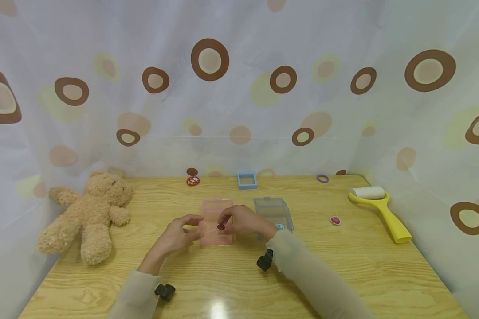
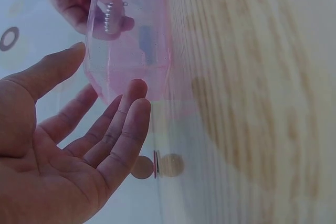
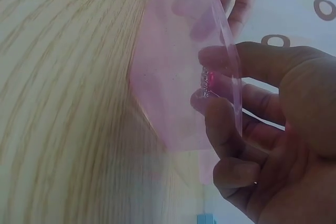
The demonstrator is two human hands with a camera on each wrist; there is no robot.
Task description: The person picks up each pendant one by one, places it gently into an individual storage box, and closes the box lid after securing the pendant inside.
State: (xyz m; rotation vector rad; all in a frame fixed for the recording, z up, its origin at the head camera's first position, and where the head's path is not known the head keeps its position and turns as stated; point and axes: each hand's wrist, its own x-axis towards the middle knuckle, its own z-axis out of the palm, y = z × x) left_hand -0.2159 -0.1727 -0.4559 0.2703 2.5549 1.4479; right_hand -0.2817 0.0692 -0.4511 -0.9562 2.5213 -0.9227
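A clear pink plastic box [image 1: 217, 240] stands on the table with its lid tipped back. My right hand [image 1: 245, 220] reaches into it and pinches a small dark red gem [image 1: 221, 227] between thumb and fingertips. In the right wrist view the silver beaded edge of the gem [image 3: 205, 81] shows through the box wall. Beside the box's left side is my left hand [image 1: 176, 234], its fingers loosely spread and the thumb tip close to the rim in the left wrist view. Right of the pink box stands a clear grey-blue box [image 1: 289, 217], lid up, holding a light blue gem [image 1: 279, 227].
A teddy bear [image 1: 89, 208] lies at left. Along the back are a red round piece [image 1: 193, 180], a blue square frame [image 1: 247, 186] and a purple ring [image 1: 322, 175]. To the right lie a pink heart gem [image 1: 335, 220] and a yellow-handled lint roller [image 1: 392, 217].
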